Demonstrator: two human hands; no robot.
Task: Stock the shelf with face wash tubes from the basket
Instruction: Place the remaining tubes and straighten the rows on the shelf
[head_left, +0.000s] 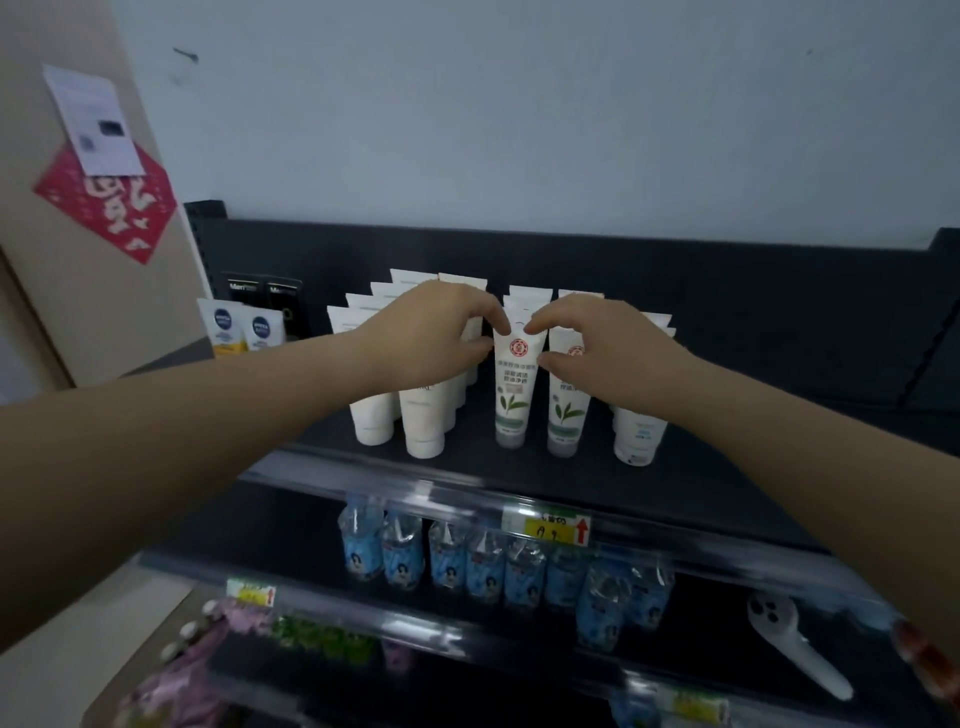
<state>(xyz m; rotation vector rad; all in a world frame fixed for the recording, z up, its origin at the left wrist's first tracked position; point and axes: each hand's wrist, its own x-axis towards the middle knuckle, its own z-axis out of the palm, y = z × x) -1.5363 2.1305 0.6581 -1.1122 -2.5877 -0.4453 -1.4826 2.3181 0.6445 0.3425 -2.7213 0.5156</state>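
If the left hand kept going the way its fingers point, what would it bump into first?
The front leaf tube: the left hand seems to be pinching its top right now. Just past it is the right hand.

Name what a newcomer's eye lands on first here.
Both hands meet mid-frame: the left hand and right hand pinch the top of a green-leaf tube standing on the top shelf. Below, a row of blue-labelled water bottles; upper left, a red paper cutout.

Glossy plastic tubes (514, 384) on a matt dark shelf (691, 483), shiny clear rail (415, 486).
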